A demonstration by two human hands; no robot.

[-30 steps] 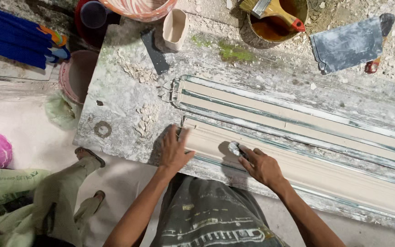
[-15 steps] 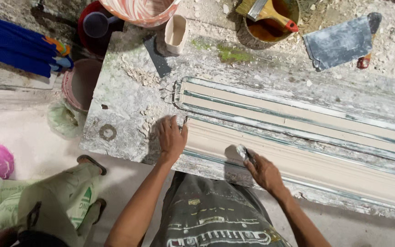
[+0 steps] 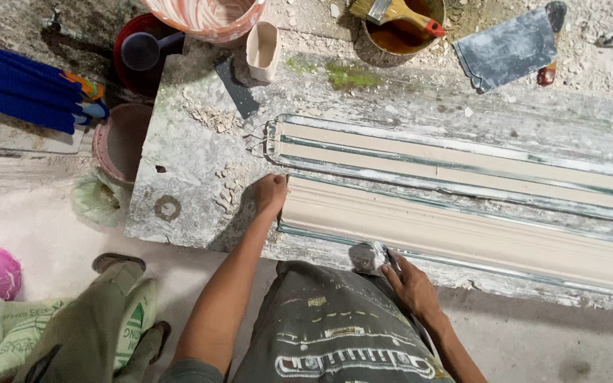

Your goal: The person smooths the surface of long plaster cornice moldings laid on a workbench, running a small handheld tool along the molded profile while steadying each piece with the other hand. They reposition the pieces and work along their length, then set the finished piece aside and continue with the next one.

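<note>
A long cream moulding (image 3: 477, 227) lies in a green-edged mould along the near side of the stone workbench (image 3: 193, 163). A second filled mould (image 3: 462, 167) lies just behind it. My left hand (image 3: 269, 193) rests with curled fingers against the left end of the near moulding. My right hand (image 3: 409, 280) is at the bench's front edge, gripping a small plaster-caked scraper (image 3: 369, 257) held against the mould's near rim.
A cream cup (image 3: 262, 50) and a dark flat blade (image 3: 235, 86) sit on the bench's far left. A tin with a brush (image 3: 399, 18), a grey trowel (image 3: 509, 46), buckets (image 3: 118, 142) and sacks (image 3: 72, 326) surround the bench.
My left hand has closed and slid to the near moulding's left end. My right hand with the scraper has dropped from the moulding's top down to the front rim.
</note>
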